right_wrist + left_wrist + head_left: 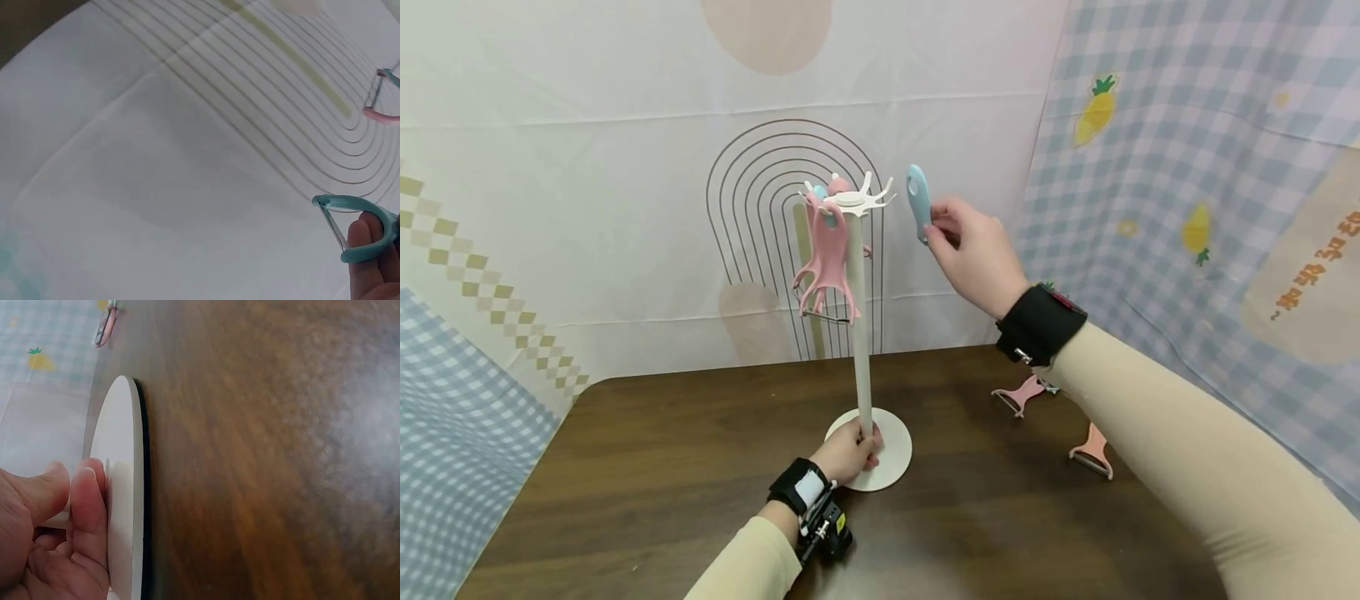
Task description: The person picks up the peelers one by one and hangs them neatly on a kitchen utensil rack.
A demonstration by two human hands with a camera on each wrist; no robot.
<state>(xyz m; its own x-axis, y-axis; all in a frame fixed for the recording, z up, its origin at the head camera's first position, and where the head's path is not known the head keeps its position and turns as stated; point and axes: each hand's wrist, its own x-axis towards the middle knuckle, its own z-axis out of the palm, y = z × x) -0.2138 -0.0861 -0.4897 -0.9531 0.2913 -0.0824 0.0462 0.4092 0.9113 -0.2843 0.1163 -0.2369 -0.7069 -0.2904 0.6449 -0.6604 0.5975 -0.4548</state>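
My right hand (979, 254) pinches a light blue peeler (917, 200) in the air, to the right of the hooks (874, 200) on a white stand and apart from them. In the right wrist view the blade end of that blue peeler (350, 202) shows beside my fingers (362, 275). My left hand (844, 454) grips the stand's white pole (859, 350) just above its round base (897, 454). In the left wrist view, thumb and fingers close round the pole by the base (122, 437). Pink peelers (830, 258) hang from the stand's left hooks, with some blue among them.
On the brown table (700, 450), a pink peeler (1021, 393) lies at the right, partly overlapped by my right wrist and sleeve. Closer in, an orange-pink peeler (1093, 450) lies beside that sleeve. Patterned cloth (955, 100) hangs behind the table.
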